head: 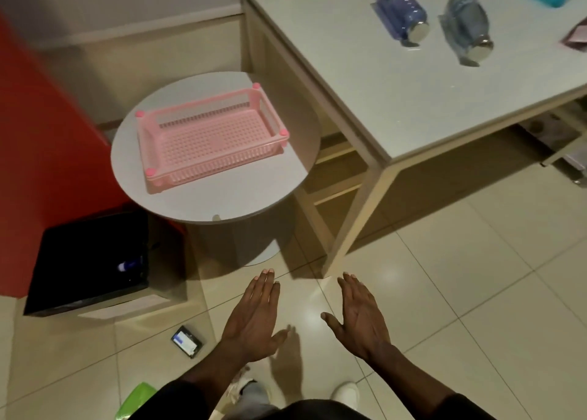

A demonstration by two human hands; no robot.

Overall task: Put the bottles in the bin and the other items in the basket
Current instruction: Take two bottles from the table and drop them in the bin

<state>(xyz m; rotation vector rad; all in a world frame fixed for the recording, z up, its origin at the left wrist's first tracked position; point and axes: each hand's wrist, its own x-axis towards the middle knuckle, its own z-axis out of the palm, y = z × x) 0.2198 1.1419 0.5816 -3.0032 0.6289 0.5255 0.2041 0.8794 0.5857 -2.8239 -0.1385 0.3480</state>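
I read this as an indoor room, office-like or a staged demo corner rather than a kitchen or workshop. Evidence: glossy cream floor tiles point(444, 292), a plain pale wall with a skirting board point(143, 35), and a bright red panel point(41, 152) at the left. Furniture is a white rectangular table point(365, 79) on cream legs and a low round side table point(241, 194). A black-lined bin point(89, 261) stands on the floor. I cannot tell more.

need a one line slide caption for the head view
Both hands, left hand and right hand, open and empty above the floor; pink basket empty, two blue bottles lying on the table.
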